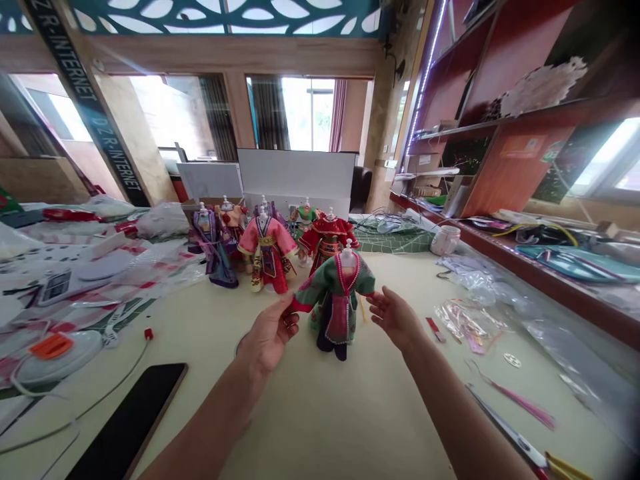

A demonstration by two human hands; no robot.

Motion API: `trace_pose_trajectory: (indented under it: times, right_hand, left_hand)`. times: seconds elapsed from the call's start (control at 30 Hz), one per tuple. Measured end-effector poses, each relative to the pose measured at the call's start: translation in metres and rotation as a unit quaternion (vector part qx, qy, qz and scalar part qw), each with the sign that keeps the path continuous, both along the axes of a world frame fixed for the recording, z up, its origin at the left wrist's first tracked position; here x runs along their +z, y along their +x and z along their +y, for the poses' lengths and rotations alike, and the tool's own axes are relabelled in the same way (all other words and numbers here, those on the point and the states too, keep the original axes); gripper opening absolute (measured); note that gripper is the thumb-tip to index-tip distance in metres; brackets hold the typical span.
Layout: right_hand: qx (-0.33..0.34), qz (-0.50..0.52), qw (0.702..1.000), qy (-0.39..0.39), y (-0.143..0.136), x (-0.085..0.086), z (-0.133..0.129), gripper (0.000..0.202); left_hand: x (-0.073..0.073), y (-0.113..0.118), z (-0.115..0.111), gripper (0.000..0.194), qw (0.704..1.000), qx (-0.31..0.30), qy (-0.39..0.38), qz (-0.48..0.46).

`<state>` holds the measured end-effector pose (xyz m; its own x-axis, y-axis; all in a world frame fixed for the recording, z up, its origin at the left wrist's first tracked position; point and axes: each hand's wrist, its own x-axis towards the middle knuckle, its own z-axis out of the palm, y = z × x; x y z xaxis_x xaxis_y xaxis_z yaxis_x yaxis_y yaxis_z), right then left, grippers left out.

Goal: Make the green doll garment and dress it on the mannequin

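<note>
A headless doll figure in a green robe (327, 283) with a pink beaded collar and front panel stands upright on the pale tabletop. My left hand (270, 333) is closed in a pinch on the end of its long sleeve (303, 300), which is stretched out to the left and has a red cuff. My right hand (397, 320) is beside the other sleeve (367, 285), fingers apart; whether its fingertips touch the cloth I cannot tell. Behind stand several more dressed headless figures, among them a pink-robed doll (267, 247), a red-dressed doll (329, 235) and a purple-robed doll (214, 248).
A black phone (130, 420) and a cable lie at front left, with a kitchen scale (65, 283) farther back. On the right are scissors (510, 433), a pink tassel (523, 403), clear plastic bags (470, 320) and a small jar (445, 240). Shelves border the table's right side.
</note>
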<state>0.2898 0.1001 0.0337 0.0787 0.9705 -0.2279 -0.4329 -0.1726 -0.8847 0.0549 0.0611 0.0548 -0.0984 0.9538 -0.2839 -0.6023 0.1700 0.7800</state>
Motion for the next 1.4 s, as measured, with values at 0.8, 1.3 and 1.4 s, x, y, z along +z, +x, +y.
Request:
trace_pose_trajectory:
  times: [0.8, 1.3, 1.4]
  right_hand:
    - [-0.043, 0.028, 0.991, 0.123, 0.002, 0.002, 0.003, 0.026]
    - [-0.203, 0.071, 0.951, 0.224, -0.002, 0.013, 0.002, 0.029]
    - [-0.207, 0.077, 0.948, 0.228, -0.001, 0.014, 0.002, 0.030]
  left_hand:
    - [0.001, 0.006, 0.013, 0.027, 0.992, 0.000, 0.115, 0.059]
    - [0.012, 0.009, 0.015, 0.023, 0.970, 0.008, 0.211, 0.118]
    - [0.011, 0.008, 0.015, 0.028, 0.961, 0.013, 0.232, 0.148]
